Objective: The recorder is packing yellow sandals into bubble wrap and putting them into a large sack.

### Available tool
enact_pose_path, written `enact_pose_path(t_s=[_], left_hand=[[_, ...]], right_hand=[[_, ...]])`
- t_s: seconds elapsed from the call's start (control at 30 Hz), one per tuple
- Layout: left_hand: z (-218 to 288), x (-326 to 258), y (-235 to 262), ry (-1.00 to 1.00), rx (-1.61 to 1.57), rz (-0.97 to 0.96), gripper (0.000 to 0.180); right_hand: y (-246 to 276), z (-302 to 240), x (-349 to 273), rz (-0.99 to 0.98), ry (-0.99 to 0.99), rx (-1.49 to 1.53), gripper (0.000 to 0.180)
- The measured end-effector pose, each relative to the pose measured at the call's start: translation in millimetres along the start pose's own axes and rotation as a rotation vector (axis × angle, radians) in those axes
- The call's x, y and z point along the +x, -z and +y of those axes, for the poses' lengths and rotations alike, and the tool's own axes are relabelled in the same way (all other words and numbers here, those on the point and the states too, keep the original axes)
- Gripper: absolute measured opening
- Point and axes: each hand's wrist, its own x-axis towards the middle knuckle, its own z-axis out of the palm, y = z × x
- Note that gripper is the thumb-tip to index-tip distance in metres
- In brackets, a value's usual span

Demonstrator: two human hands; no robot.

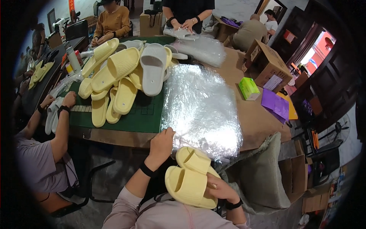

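Yellow slippers (pixel 193 187) held in right hand (pixel 222 189); left hand (pixel 161 146) at plastic bags (pixel 198 103), grip unclear.
Bag-picking, apparently; one needs separating.

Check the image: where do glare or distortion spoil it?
In the head view, glare whitens patches of the clear plastic bags; the doorway looks overbright; the dark door slants near the picture's edge; the yellow slippers in the right hand look fairly clear.
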Motion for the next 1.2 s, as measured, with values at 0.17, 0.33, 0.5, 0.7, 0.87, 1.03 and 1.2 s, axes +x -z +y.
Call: enact_pose_path(t_s=[0.17, 0.33, 0.5, 0.7, 0.87, 1.03, 1.2], left_hand=[[3.3, -8.6, 8.9, -0.017, -0.115, 0.062, 0.016], [-5.4, -12.4, 5.9, -0.194, -0.173, 0.080, 0.011], [9.9, -22.5, 13.1, -0.005, -0.580, -0.400, 0.048], [6.9, -29.4, 12.2, 0.279, -0.886, -0.547, 0.044], [-0.8, -33.3, 10.8, 0.088, -0.637, -0.206, 0.047], [14.0, -27.9, 26.0, -0.158, -0.404, -0.427, 0.063], [9.4, -37.7, -5.0, -0.194, -0.309, -0.111, 0.039]], right_hand=[[5.6, -8.8, -5.0, 0.301, 0.117, -0.176, 0.032], [6.9, 10.8, -8.5, 0.373, 0.124, -0.262, 0.028], [2.7, 15.5, 2.4, 0.239, 0.203, -0.289, 0.020], [5.3, 18.5, 13.0, 0.192, 0.260, -0.391, 0.021], [2.0, 10.0, 18.3, 0.235, 0.264, -0.399, 0.017], [-1.9, 5.8, 17.7, 0.214, 0.141, -0.696, 0.014], [-9.3, -3.7, 21.0, 0.293, 0.126, -0.739, 0.012]])
